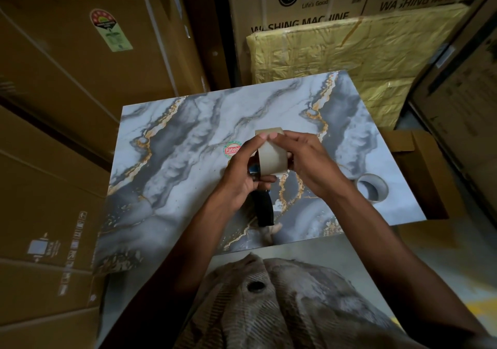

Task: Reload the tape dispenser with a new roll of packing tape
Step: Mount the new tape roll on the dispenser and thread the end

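A tan roll of packing tape sits on a tape dispenser whose black handle hangs down over the marble-patterned board. My left hand grips the dispenser at the roll's left side, thumb up on the tape's loose end. From the right, my right hand pinches that same loose end between its fingertips. The dispenser's frame is mostly hidden behind the roll and my fingers. A near-empty tape core lies on the board's right edge.
Tall cardboard boxes stand to the left, and LG washing machine cartons at the back. A yellow plastic-wrapped flat package leans behind the board. An open small carton sits at the right. A round sticker marks the board.
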Motion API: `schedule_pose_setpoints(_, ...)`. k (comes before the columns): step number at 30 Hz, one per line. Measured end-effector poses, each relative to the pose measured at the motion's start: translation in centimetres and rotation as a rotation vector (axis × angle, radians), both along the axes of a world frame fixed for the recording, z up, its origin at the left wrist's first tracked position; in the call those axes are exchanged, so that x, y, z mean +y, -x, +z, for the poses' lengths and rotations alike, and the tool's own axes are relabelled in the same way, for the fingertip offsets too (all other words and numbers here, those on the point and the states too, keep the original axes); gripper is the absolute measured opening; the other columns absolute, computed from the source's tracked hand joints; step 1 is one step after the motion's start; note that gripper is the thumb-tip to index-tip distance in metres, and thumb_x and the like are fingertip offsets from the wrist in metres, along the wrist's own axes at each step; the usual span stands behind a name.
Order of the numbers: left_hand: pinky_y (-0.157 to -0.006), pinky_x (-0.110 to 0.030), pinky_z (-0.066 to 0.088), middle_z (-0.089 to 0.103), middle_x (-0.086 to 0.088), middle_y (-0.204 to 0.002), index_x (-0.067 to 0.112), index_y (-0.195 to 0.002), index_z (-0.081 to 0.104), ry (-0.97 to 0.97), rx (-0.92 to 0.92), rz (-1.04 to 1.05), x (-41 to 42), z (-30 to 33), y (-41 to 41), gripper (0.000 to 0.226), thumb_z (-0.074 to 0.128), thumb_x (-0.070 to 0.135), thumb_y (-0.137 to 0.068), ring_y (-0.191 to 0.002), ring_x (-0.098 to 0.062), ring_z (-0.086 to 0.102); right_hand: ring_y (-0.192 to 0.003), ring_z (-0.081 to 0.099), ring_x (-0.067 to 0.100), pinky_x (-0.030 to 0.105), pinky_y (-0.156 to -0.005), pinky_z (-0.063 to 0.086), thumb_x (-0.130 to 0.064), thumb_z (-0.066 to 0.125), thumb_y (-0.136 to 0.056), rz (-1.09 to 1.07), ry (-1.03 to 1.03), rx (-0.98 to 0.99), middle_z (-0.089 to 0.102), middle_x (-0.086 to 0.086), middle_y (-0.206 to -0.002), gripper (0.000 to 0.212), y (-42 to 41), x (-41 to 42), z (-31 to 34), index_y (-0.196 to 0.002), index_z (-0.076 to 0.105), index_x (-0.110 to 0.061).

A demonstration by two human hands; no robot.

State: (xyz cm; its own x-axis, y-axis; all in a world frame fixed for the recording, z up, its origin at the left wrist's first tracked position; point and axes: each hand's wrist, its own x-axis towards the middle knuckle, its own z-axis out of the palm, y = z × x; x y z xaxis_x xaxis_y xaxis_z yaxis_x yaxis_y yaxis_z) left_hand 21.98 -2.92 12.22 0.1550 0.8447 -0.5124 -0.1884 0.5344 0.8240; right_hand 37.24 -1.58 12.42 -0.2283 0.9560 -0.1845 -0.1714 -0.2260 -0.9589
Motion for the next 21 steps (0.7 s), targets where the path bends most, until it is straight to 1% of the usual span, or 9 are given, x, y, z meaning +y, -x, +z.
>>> schedule_pose_setpoints(3, -0.052, -0.028, 0.046, 0.065, -0.012, -0.084, 0.019, -0.102, 0.069, 0.042, 0.055, 0.042, -0.2, -0.2, 0.5, 0.050, 0.054, 0.064, -0.087, -0.054, -0.025, 0.059, -0.101, 0.071, 0.035, 0.051, -0.091, 0.054, -0.018, 0.061, -0.099, 0.073, -0.055, -0.070, 0.073, 0.024, -0.111, 0.024, 0.3, -0.3, -0.1, -0.118, 0.073, -0.008)
schedule_pose_setpoints(5, -0.064, -0.038, 0.056, 0.072, -0.015, -0.089, 0.021, -0.105, 0.071, 0.045, 0.050, 0.058, -0.2, -0.5, 0.9, 0.054, 0.052, 0.067, -0.085, -0.066, -0.031, 0.069, -0.108, 0.070, 0.038, 0.052, -0.095, 0.055, -0.008, 0.063, -0.097, 0.167, -0.087, -0.075, 0.074, 0.022, -0.113, 0.028, 0.2, -0.7, -0.1, -0.123, 0.070, -0.006)
schedule_pose_setpoints(7, -0.082, -0.051, 0.057, 0.075, -0.016, -0.099, 0.024, -0.110, 0.073, 0.048, 0.024, 0.053, -0.2, -0.7, 1.4, 0.054, 0.053, 0.067, -0.085, -0.076, -0.033, 0.073, -0.106, 0.072, 0.033, 0.039, -0.087, 0.059, 0.006, 0.065, -0.092, 0.246, -0.113, -0.068, 0.074, 0.022, -0.115, 0.037, 0.1, -1.1, -0.2, -0.128, 0.066, 0.000)
schedule_pose_setpoints(8, -0.085, -0.054, 0.055, 0.075, -0.016, -0.102, 0.024, -0.111, 0.073, 0.049, 0.015, 0.042, -0.2, -0.8, 1.7, 0.054, 0.054, 0.067, -0.084, -0.077, -0.032, 0.073, -0.103, 0.073, 0.030, 0.032, -0.082, 0.059, 0.011, 0.066, -0.088, 0.262, -0.129, -0.076, 0.073, 0.022, -0.115, 0.041, 0.1, -1.2, -0.4, -0.128, 0.064, 0.002)
schedule_pose_setpoints(11, -0.083, -0.051, 0.058, 0.072, -0.018, -0.112, 0.023, -0.119, 0.070, 0.047, -0.013, -0.004, -0.2, -0.7, 2.3, 0.053, 0.058, 0.063, -0.085, -0.082, -0.030, 0.072, -0.096, 0.074, 0.026, 0.028, -0.076, 0.057, 0.014, 0.069, -0.084, 0.226, -0.137, -0.096, 0.075, 0.021, -0.110, 0.039, 0.4, -1.4, -0.5, -0.122, 0.068, 0.004)
schedule_pose_setpoints(14, -0.095, -0.063, 0.050, 0.070, -0.016, -0.112, 0.020, -0.118, 0.068, -0.044, -0.081, -0.020, -0.5, -0.7, 2.5, 0.040, 0.067, 0.043, -0.086, -0.093, -0.030, 0.069, -0.090, 0.073, 0.026, 0.034, -0.077, 0.057, -0.006, 0.067, -0.093, 0.106, -0.075, -0.062, 0.077, 0.016, -0.099, 0.018, 0.9, -1.5, -0.3, -0.108, 0.075, 0.000)
schedule_pose_setpoints(15, -0.097, -0.065, 0.048, 0.067, -0.013, -0.113, 0.021, -0.118, 0.066, -0.101, -0.106, -0.030, -0.6, -0.7, 2.5, 0.036, 0.070, 0.032, -0.085, -0.097, -0.030, 0.067, -0.087, 0.072, 0.028, 0.038, -0.076, 0.057, -0.013, 0.064, -0.096, 0.048, -0.025, -0.032, 0.076, 0.015, -0.093, 0.019, 1.0, -1.4, -0.3, -0.103, 0.076, 0.000)
schedule_pose_setpoints(18, -0.096, -0.059, 0.049, 0.055, -0.015, -0.131, 0.028, -0.129, 0.059, -0.279, -0.050, -0.094, -1.0, -0.8, 3.2, 0.060, 0.077, 0.006, -0.076, -0.108, -0.028, 0.062, -0.082, 0.063, 0.035, 0.047, -0.074, 0.054, -0.023, 0.058, -0.094, -0.073, 0.080, 0.006, 0.063, 0.022, -0.084, 0.034, 1.4, -0.9, -0.3, -0.097, 0.071, 0.008)
schedule_pose_setpoints(21, -0.097, -0.057, 0.051, 0.051, -0.017, -0.138, 0.029, -0.136, 0.055, -0.341, 0.003, -0.104, -1.0, -1.2, 3.8, 0.077, 0.082, 0.004, -0.068, -0.113, -0.030, 0.059, -0.077, 0.066, 0.030, 0.042, -0.072, 0.054, -0.012, 0.051, -0.097, -0.026, 0.033, 0.007, 0.068, 0.016, -0.079, 0.029, 1.5, -1.1, -0.1, -0.086, 0.076, -0.002)
